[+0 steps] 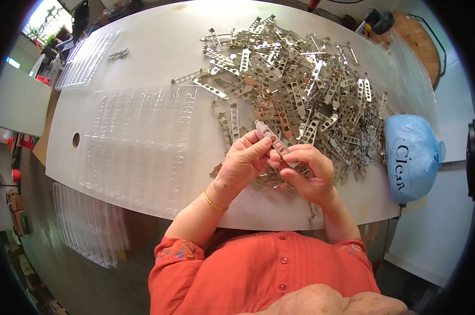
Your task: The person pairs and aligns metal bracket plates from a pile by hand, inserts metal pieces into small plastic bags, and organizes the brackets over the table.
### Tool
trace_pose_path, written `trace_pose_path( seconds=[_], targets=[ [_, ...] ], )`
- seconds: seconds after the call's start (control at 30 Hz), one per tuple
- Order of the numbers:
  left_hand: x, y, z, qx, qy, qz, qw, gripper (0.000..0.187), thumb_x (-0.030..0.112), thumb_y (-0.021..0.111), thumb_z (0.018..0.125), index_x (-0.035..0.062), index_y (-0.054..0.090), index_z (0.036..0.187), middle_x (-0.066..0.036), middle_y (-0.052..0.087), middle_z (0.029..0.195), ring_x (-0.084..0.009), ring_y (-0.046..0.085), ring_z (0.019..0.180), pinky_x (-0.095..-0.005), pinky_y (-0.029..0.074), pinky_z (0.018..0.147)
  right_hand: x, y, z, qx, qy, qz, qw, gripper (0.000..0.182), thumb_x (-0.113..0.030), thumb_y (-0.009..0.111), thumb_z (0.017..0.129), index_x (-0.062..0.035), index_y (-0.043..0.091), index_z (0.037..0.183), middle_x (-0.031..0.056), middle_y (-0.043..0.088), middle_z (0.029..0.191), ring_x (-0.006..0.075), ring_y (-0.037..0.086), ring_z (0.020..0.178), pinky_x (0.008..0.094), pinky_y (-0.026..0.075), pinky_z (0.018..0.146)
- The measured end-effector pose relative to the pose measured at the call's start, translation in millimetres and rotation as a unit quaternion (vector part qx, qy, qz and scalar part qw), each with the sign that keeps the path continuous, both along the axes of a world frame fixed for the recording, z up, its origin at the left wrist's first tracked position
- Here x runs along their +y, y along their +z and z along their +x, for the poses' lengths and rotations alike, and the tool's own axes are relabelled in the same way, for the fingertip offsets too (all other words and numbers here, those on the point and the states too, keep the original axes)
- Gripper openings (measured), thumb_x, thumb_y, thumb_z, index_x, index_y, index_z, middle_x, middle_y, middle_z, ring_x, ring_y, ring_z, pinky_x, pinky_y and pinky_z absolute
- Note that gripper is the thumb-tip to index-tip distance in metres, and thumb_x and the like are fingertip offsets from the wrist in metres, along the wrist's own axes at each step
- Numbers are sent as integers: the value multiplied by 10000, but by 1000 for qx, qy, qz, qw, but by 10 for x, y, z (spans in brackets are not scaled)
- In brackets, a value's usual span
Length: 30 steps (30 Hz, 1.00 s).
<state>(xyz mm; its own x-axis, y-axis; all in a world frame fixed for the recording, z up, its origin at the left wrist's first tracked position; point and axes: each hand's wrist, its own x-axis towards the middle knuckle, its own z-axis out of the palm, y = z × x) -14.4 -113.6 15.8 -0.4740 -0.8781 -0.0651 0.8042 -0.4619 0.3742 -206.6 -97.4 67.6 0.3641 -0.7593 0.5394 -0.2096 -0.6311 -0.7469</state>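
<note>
**A:** Walk me through the bench, left to right.

**B:** Far left: floor, cardboard boxes [18, 210], red bits, a window with plants [43, 18] at the top corner. A stack of clear plastic trays [85, 226] sits low, beside and below the table's left edge.

**A:** The table itself?

**B:** White table [158, 47], rounded corners, cable hole [76, 139] near the left edge. One clear compartment tray [88, 58] at the far left corner, a few metal parts [119, 53] just beside it. A bigger clear tray [143, 142] lies flat on the left half; I can't tell if its cells hold anything.

**A:** Centre?

**B:** Large heap of perforated metal strips [300, 79], spread from centre to the right edge, loosely tangled.

**A:** Hands?

**B:** Both at the near edge of the heap. Left hand [242, 163], gold bangle [212, 202] on the wrist, fingers curled and pinching one metal strip [271, 139]. Right hand [308, 173] touching the left, fingers closed on the same strip's lower end. The strip is tilted, its upper end pointing up-left over the heap.

**A:** Right side?

**B:** Light blue plastic bag [410, 157] printed "Clean", at the table's right edge. More clear plastic sheets [410, 68] behind it. Round wooden surface [415, 37] at top right. Orange shirt [263, 268] at the bottom.
</note>
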Motion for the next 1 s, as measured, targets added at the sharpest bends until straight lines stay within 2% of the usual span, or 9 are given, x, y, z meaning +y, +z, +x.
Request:
trace_pose_path(
  seconds=[0.17,0.4,0.5,0.63,0.7,0.87,0.9,0.97,1.0],
  targets=[
    [-14,-42,20,-7,2,2,1000,125,114,542,1034,2,570,1084,-139,679,1028,-170,700,776,-292,593,726,13,-48,-11,-26,9,-16,999,222,-24,722,876,-21,663,1091,165,709,1032,263,724,856,332,592,701],
    [-1,-32,38,-34,0,-11,999,106,108,548,1029,27,564,1096,-132,673,1016,-172,694,754,-304,593,695,31,-231,-111,-22,26,-22,999,275,16,751,817,-20,669,1078,133,711,949,241,715,802,311,583,669],
    [15,-27,35,-52,-7,-39,998,96,116,555,1028,56,560,1103,-137,679,1049,-181,692,818,-321,591,721,77,-296,-121,-39,27,6,999,280,25,771,792,-25,683,1053,128,705,940,232,703,767,316,573,640],
    [42,46,-18,-67,0,-64,996,81,108,543,1031,83,559,1106,-159,682,1139,-228,662,1063,-357,568,891,67,-248,-64,-4,56,-36,998,269,18,792,755,-40,705,1003,119,700,934,254,690,738,331,557,619],
    [56,11,-35,-94,-3,-84,992,152,136,551,1026,69,579,1159,-182,676,1142,-283,661,1111,-425,549,951,68,-262,-59,16,83,-53,995,286,5,799,748,-48,708,1014,103,698,931,263,690,737,333,556,616],
    [-5,5,15,-94,27,-106,990,137,124,490,1045,53,578,1122,-146,688,1038,-296,680,1075,-418,557,940,32,-62,-101,43,33,-24,998,356,17,759,786,-37,691,1131,165,713,1128,254,713,790,309,600,697],
    [-13,17,22,-85,54,-97,990,143,118,473,1048,51,579,1115,-131,675,981,-281,685,1010,-413,571,897,52,17,-99,-14,-3,74,997,309,9,744,818,-32,689,1119,160,719,1066,195,706,774,299,588,680],
    [-17,44,51,-67,108,-79,989,162,106,438,1055,47,582,1102,-102,648,866,-252,695,880,-404,599,811,-29,48,-232,35,-147,105,983,227,-8,712,868,-35,693,1092,130,718,958,139,681,756,289,558,638],
    [-9,86,53,-90,114,-67,987,168,122,434,1057,47,576,1109,-104,638,845,-229,677,752,-396,599,747,-105,49,-271,35,-146,101,983,227,-8,712,868,-35,693,1092,130,718,958,139,681,756,289,558,638]
  ],
)
